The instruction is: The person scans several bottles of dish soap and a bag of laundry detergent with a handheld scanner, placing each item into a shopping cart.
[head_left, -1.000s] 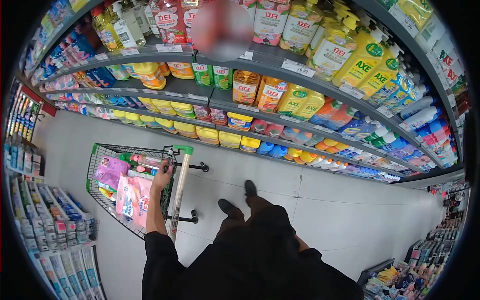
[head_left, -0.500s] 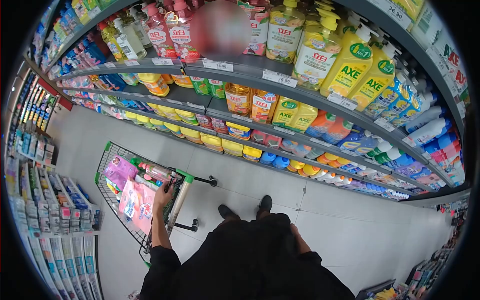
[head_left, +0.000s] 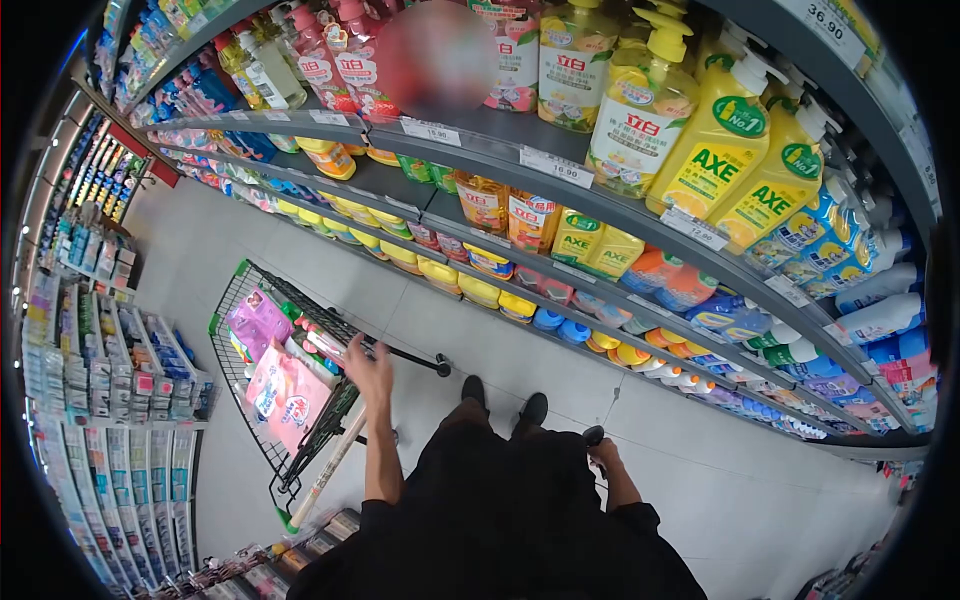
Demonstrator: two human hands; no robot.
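My left hand (head_left: 371, 374) is over the near side of the shopping cart (head_left: 222, 345), fingers apart and slightly blurred, holding nothing. In the cart lie a pink package (head_left: 288, 395), a purple package (head_left: 258, 322) and some bottles partly hidden behind the hand. The cart's pale push bar (head_left: 327, 470) slants below that hand. By my right thigh, my right hand (head_left: 606, 456) is closed around a small dark object with a rounded black end (head_left: 594, 435); its kind I cannot tell.
A long curved shelf (head_left: 470, 150) carries pump bottles of detergent, with yellow AXE bottles (head_left: 712, 150) at the right and jugs on lower tiers. Racks of small packages (head_left: 110, 370) line the left. My shoes (head_left: 530, 412) stand on the grey tile floor (head_left: 690, 450).
My left hand has come off the cart's edge and opened. A dark object now shows in my right hand. The cart sits slightly farther right in view, and the camera has shifted.
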